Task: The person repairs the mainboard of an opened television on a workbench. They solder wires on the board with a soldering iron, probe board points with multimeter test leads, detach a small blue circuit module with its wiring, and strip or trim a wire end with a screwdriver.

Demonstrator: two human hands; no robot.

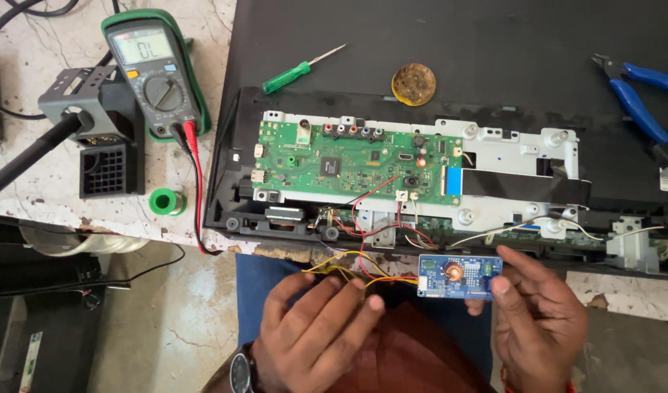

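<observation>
Green casing marks the multimeter (156,73), seen far left of the green circuit board (356,161); its red and black leads (197,189) drop from its lower edge toward the table edge. A dark soldering-iron stand (101,131) is set just left of the meter, and a small green solder spool (166,201) lies below it, left of the board. A green-handled screwdriver (301,70) is placed above the board's left half, with a round brass-coloured disc (413,84) above its right half. Below the board, the left hand (316,327) is held with fingers curled together, pinching the yellow wires (348,271) between fingertips and thumb; a wristwatch (241,372) is worn on that wrist. These wires run rightward to a small blue module (459,276), located below the board's right end and off the table edge. The module is pinched at its right edge between thumb and forefinger of the right hand (537,320), remaining fingers loosely bent. Blue-handled pliers (636,98) lie far right of the board, upper corner.
</observation>
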